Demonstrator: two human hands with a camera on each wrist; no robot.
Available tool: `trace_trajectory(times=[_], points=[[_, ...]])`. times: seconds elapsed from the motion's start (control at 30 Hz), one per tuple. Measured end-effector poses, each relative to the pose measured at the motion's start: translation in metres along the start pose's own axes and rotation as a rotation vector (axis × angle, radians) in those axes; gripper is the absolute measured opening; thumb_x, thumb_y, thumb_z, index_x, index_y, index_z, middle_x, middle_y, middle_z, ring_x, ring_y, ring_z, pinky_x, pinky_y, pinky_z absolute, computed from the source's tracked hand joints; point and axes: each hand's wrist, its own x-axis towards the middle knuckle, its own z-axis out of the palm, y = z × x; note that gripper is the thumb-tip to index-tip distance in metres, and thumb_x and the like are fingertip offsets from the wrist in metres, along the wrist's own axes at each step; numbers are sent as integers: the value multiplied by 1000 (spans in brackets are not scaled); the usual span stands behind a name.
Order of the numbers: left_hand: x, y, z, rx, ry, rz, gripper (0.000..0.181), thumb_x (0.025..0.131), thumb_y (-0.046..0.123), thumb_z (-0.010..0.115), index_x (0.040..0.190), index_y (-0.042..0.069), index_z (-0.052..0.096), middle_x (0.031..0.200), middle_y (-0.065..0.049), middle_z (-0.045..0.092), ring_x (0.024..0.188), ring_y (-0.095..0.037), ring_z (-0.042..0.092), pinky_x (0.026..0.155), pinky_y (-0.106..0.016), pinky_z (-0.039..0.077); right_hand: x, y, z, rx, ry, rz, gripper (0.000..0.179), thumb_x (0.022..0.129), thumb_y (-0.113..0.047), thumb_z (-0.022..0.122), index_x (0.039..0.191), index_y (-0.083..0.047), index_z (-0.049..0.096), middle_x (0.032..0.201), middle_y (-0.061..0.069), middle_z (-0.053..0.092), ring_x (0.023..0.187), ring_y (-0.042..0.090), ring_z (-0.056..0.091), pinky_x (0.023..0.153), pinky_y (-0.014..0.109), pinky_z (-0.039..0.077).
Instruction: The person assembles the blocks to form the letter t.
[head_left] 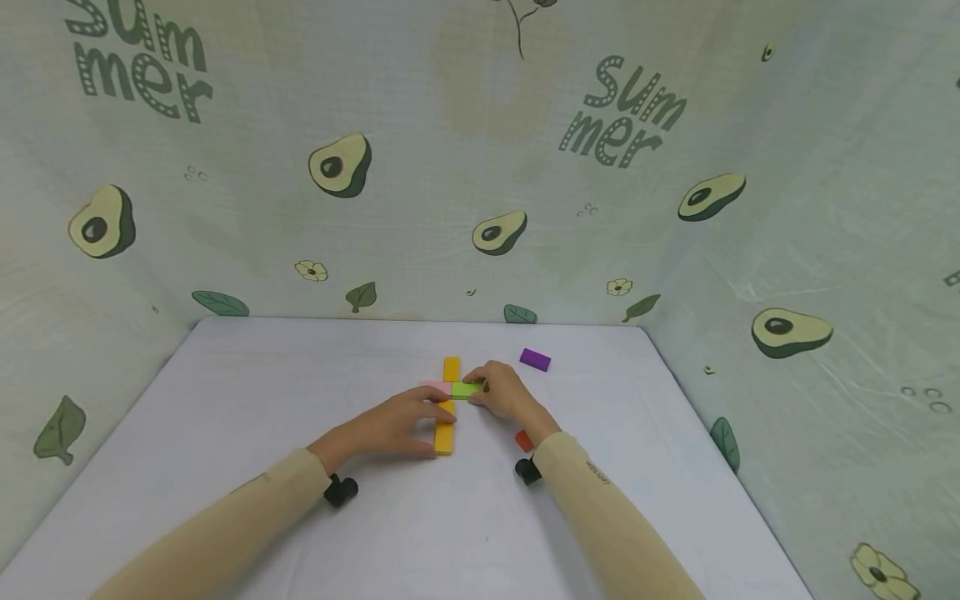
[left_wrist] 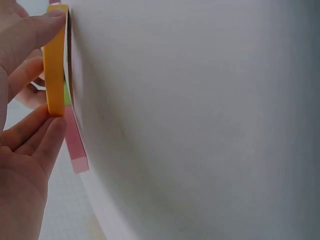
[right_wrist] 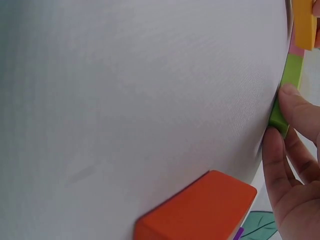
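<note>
Two hands are working on the bench: the left hand is pinching a yellow block, while the right hand is gripping the one green block, whose end is meeting the one pink block. A second yellow block is lying just beyond that pair, though fingers are hiding whether the nearer yellow is one piece or two. One purple block and one red block are resting apart on the right.

White table: purple block toward far edge; red block nearer; pink block touching green block; yellow blocks alongside.
</note>
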Motion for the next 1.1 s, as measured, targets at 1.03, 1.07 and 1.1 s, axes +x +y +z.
trace_trajectory(times=[1.03, 1.07, 1.1], points=[[-1, 18, 13, 115, -3, -63, 61, 93, 35, 84, 146, 11, 65, 158, -9, 56, 146, -26, 52, 117, -46, 47, -1, 1, 1, -5, -2, 16, 32, 97, -17, 80, 129, -16, 78, 111, 2, 67, 96, 20, 57, 91, 33, 55], [-2, 18, 13, 116, 1, -59, 61, 93, 35, 85, 145, 10, 66, 157, -9, 56, 145, -26, 53, 117, -46, 47, -1, 1, 1, -6, -3, 18, 32, 97, -17, 80, 129, -16, 77, 111, 2, 67, 96, 19, 57, 91, 33, 55], [-2, 18, 12, 113, 6, -54, 61, 92, 35, 85, 144, 9, 66, 157, -9, 57, 145, -26, 53, 117, -46, 47, -1, 1, 0, -6, -3, 19, 32, 97, -17, 80, 129, -16, 77, 111, 2, 67, 96, 20, 57, 92, 33, 55]])
